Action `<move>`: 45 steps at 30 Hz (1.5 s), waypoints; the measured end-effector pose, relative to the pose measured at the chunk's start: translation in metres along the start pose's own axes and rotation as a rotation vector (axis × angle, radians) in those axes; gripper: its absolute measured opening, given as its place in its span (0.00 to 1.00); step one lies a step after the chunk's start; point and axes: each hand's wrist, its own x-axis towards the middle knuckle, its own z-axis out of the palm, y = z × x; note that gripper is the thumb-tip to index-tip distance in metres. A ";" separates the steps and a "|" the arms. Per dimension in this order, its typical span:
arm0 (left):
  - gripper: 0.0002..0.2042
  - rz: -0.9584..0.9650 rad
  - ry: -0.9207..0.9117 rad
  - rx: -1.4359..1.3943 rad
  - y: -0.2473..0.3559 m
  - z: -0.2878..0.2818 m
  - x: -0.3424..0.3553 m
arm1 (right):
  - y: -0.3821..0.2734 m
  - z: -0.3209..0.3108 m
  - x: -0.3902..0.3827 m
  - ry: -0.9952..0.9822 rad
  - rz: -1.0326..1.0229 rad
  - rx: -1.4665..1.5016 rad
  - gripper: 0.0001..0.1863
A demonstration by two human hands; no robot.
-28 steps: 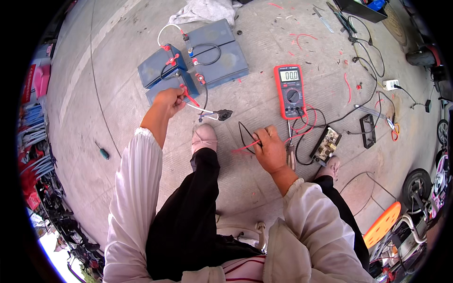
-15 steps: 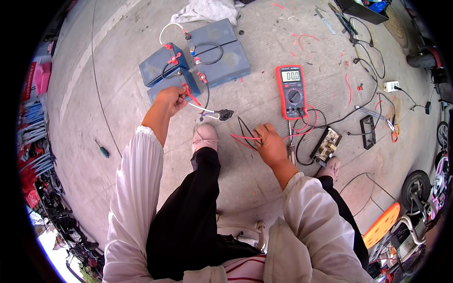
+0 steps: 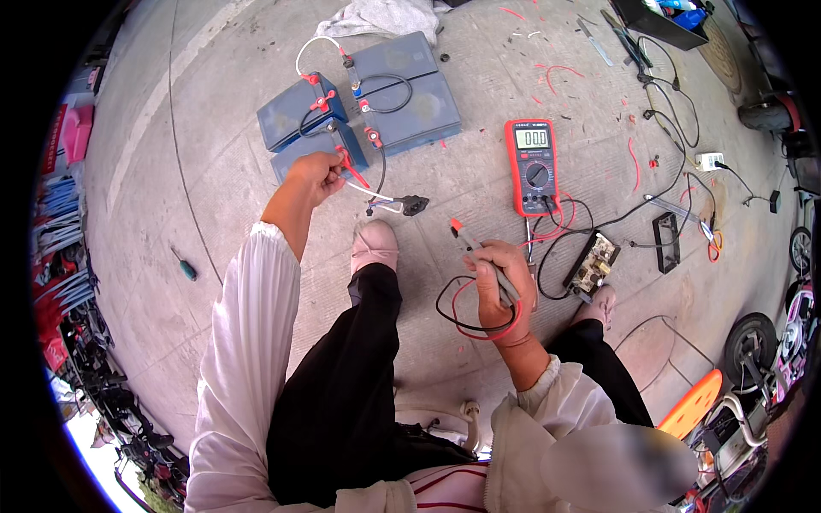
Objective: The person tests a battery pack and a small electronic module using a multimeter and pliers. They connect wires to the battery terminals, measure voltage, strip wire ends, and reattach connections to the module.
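My left hand [image 3: 318,177] is closed on a red terminal piece [image 3: 354,168] at the lower-left battery [image 3: 290,162]; a white cable runs from there to a black plug [image 3: 414,205]. Another battery [image 3: 284,118] lies behind it, and two grey ones [image 3: 393,56] sit to the right, joined by cables. My right hand [image 3: 500,286] is closed on multimeter probes [image 3: 466,239], a red tip pointing forward, their red and black leads looped below it. The red multimeter [image 3: 532,167] lies above that hand, its screen lit, with a bare circuit board [image 3: 592,263] to its right.
A grey cloth [image 3: 385,15] lies behind the batteries, a green screwdriver [image 3: 184,267] at left. Cables, a power strip [image 3: 710,161], a black frame [image 3: 667,239] and a black bin [image 3: 658,19] are at right. A wheel [image 3: 751,346] and orange stool [image 3: 690,400] are lower right.
My right hand has come up and turned, lifting the probes with their leads, so the red tip now shows. My left hand stays at the battery terminal.
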 end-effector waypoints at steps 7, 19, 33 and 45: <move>0.05 0.014 -0.010 0.009 0.000 0.001 0.001 | 0.006 0.040 0.008 0.192 0.549 0.664 0.19; 0.05 0.021 -0.032 0.012 0.000 0.003 0.003 | 0.021 0.057 0.018 0.093 0.544 0.665 0.17; 0.06 0.021 -0.024 0.020 0.000 0.001 0.005 | 0.024 0.062 0.021 0.089 0.555 0.666 0.17; 0.05 0.039 -0.003 0.025 0.000 0.011 0.003 | 0.030 0.057 0.025 0.149 0.583 0.687 0.16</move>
